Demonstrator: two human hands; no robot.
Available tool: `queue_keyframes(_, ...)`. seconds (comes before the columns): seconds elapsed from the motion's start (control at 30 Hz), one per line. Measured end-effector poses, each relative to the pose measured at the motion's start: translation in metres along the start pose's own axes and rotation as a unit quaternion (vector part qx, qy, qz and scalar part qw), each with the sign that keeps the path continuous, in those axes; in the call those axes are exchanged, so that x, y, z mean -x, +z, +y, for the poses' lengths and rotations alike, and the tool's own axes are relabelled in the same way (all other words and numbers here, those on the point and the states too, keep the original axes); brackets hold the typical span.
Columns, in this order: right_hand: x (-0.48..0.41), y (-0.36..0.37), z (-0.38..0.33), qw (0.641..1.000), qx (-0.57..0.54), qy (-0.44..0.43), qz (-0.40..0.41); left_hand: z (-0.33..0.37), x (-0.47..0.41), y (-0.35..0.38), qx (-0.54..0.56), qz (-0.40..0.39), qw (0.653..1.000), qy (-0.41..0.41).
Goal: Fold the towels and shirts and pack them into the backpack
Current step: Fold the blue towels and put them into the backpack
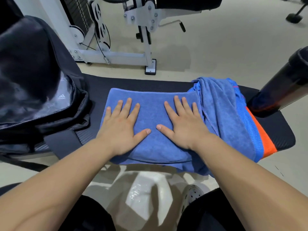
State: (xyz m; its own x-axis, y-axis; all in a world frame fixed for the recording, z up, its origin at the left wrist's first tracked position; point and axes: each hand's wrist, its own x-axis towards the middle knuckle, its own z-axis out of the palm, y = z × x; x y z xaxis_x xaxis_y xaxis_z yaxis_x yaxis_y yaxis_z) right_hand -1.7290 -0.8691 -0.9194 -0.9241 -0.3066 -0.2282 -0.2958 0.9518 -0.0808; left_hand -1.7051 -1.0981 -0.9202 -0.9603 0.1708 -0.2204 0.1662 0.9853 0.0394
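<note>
A folded blue towel [150, 107] lies across the middle of the black padded bench [143, 84]. My left hand [124, 124] presses flat on its left half, fingers spread and straight. My right hand [183, 122] presses flat on its right half in the same way. To the right lies a heap with another blue towel [218, 104] over a blue shirt with an orange stripe [260, 134]. The black backpack [33, 77] stands on the bench's left end, its zipped opening facing the towel.
A black cylindrical pad [283, 85] juts in at the right, over the bench's end. A white weight machine [116, 52] stands on the beige floor behind the bench. My legs and a grey shoe [191, 195] are below the bench's near edge.
</note>
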Motion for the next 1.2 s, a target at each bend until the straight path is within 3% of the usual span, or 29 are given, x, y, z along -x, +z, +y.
queue_keyframes(0.07,-0.001,-0.002,0.0,1.0,-0.009,0.003,-0.004,-0.002,0.001,-0.008,-0.02,0.021,1.0,0.011)
queue_keyframes(0.2,0.004,-0.024,-0.002,1.0,-0.003,-0.004,0.018,-0.007,0.0,-0.019,-0.018,0.153,0.988,0.022)
queue_keyframes(0.43,0.004,-0.033,-0.004,0.989,0.042,0.008,0.142,-0.011,-0.002,-0.014,0.018,0.191,0.981,0.032)
queue_keyframes(0.7,-0.006,-0.037,0.025,0.994,0.025,-0.005,0.104,-0.029,-0.006,-0.021,0.056,0.101,0.993,0.038)
queue_keyframes(0.93,-0.006,-0.044,0.037,0.997,0.008,0.006,0.073,-0.041,-0.009,-0.037,-0.054,0.102,0.993,0.003)
queue_keyframes(1.2,0.0,-0.048,0.039,0.993,-0.076,-0.015,0.088,-0.04,-0.005,-0.044,0.088,0.112,0.99,0.019)
